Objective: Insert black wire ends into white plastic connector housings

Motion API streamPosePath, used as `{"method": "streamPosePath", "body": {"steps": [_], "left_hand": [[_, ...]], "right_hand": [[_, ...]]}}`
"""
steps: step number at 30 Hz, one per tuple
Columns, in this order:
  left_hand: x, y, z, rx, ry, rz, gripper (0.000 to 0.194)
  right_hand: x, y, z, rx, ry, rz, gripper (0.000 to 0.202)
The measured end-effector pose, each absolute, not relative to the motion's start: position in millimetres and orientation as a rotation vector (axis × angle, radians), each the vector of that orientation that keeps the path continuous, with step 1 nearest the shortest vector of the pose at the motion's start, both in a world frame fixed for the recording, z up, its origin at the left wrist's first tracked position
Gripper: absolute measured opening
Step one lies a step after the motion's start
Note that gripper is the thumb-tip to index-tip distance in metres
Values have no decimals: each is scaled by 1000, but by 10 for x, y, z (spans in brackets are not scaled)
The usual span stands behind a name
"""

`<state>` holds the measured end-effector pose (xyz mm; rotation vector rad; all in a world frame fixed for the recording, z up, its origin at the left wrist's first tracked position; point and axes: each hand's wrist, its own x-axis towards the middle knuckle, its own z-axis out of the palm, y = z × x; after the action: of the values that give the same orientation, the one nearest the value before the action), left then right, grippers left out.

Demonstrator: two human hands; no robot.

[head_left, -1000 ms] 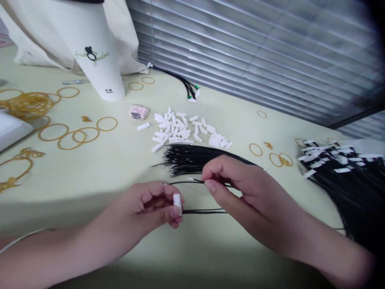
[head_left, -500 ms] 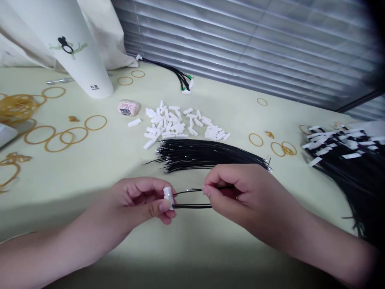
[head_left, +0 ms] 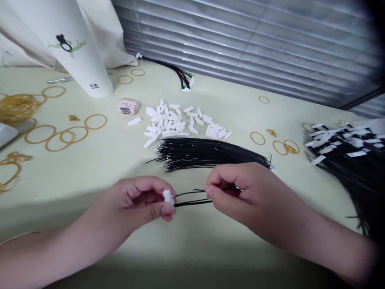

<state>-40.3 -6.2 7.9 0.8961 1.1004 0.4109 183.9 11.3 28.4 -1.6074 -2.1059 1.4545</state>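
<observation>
Between thumb and fingers, my left hand [head_left: 144,202] pinches a small white connector housing [head_left: 168,196]. Thin black wires [head_left: 192,203] run from the housing rightward, under my right hand [head_left: 237,192]. My right hand is closed in a pinch on black wire, whose end [head_left: 195,190] points left toward the housing. Whether that end touches the housing I cannot tell. Just beyond my hands lies a bundle of loose black wires [head_left: 207,154] with metal-tipped ends. Behind the bundle is a scattered pile of white connector housings [head_left: 171,120].
At right lies a thick bunch of black wires with white connectors [head_left: 355,144]. Rubber bands [head_left: 66,138] are strewn across the left and right. A white tumbler [head_left: 87,60], a pink wrapped item [head_left: 128,106] and a small wire harness [head_left: 168,66] sit toward the back, before window blinds [head_left: 240,40].
The housing in my left hand has tilted slightly. My right hand has shifted a little to the right, and the wires between the hands have moved slightly.
</observation>
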Motion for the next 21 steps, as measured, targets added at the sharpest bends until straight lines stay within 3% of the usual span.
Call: {"method": "streamPosePath", "body": {"steps": [21], "left_hand": [[-409, -67, 61, 977, 1177, 358, 13]], "right_hand": [[1839, 91, 329, -1624, -2108, 1480, 16]]}}
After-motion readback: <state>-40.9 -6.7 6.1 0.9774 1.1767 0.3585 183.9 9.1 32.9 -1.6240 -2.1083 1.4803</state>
